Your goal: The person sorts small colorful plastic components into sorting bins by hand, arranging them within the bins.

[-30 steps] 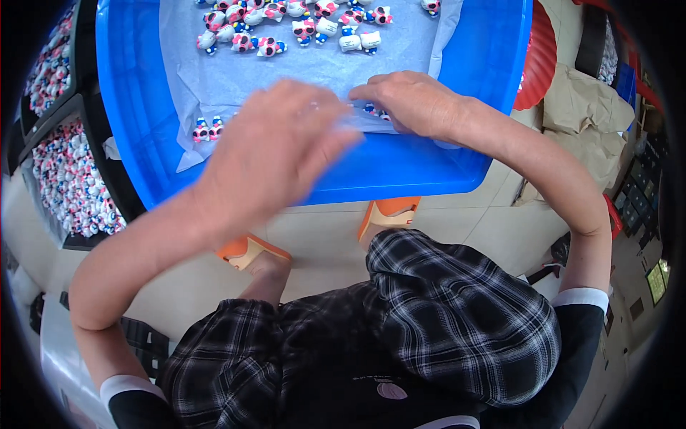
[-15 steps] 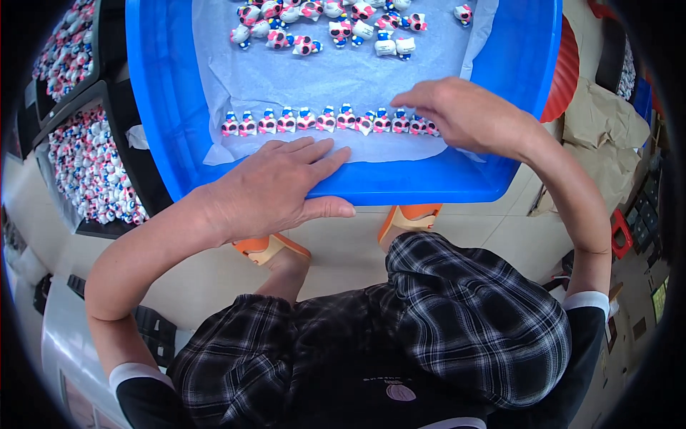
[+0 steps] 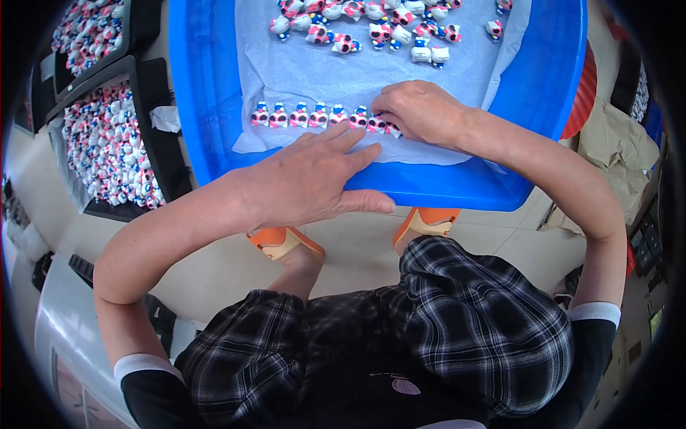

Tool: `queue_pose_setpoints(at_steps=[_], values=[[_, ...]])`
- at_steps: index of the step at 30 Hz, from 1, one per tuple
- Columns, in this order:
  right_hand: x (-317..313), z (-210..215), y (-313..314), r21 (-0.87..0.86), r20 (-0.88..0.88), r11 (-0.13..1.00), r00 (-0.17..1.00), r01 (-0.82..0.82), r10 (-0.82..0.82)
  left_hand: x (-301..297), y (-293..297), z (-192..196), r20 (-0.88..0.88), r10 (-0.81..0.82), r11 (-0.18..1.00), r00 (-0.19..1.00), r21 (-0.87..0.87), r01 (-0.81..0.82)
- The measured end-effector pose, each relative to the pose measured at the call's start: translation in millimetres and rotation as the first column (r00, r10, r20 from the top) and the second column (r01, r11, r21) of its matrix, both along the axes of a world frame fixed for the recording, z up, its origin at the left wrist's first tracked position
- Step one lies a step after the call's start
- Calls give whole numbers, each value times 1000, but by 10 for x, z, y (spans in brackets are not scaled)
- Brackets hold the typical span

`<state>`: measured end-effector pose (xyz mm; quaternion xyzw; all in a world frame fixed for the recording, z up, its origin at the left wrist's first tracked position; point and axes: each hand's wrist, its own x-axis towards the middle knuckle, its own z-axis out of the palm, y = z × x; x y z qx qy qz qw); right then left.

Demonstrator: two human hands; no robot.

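Observation:
A row of small white, pink and blue toy figurines point(image 3: 299, 116) stands along the near side of a blue plastic tray point(image 3: 429, 187), on a sheet of white paper point(image 3: 321, 75). My right hand point(image 3: 425, 114) is over the row's right part, its bent fingers closed at a figurine point(image 3: 391, 130); the palm hides whatever stands beneath. Just in front of the row, my left hand point(image 3: 314, 171) hovers flat across the tray's near rim, fingers stretched and thumb out, holding nothing. Its fingertips come close to the middle figurines.
More figurines point(image 3: 379, 34) lie loose toward the tray's far side. Black bins point(image 3: 153, 93) heaped with similar figurines stand at the left. A red ribbed object point(image 3: 582, 96) and crumpled brown paper point(image 3: 614, 139) are right of the tray.
My right hand has moved left along the row and lower, its fingers now curled in at the figurines. My left hand stays flat. The whole view has shifted, placing the tray farther right.

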<state>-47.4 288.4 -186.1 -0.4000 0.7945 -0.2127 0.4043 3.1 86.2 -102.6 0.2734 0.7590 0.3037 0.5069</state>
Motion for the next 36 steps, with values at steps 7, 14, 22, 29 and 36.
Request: queue_pose_setpoints(at_steps=[7, 14, 22, 29, 36], values=[[32, 101, 23, 2, 8, 1000, 1000, 27, -27, -178, 44, -100, 287, -62, 990, 956, -104, 96], [-322, 294, 312, -17, -215, 995, 972, 99, -100, -246, 8, -120, 326, 42, 999, 945, -25, -36], [-444, 597, 527, 509, 111, 839, 981, -193, 159, -147, 21, 42, 118, -17, 993, 993, 116, 3], [-264, 522, 643, 484, 176, 845, 971, -228, 162, 43, 12, 87, -201, -103, 987, 974, 99, 124], [-216, 517, 597, 472, 192, 845, 964, -253, 182, 34, 9, 120, -248, -105, 986, 963, 103, 134]])
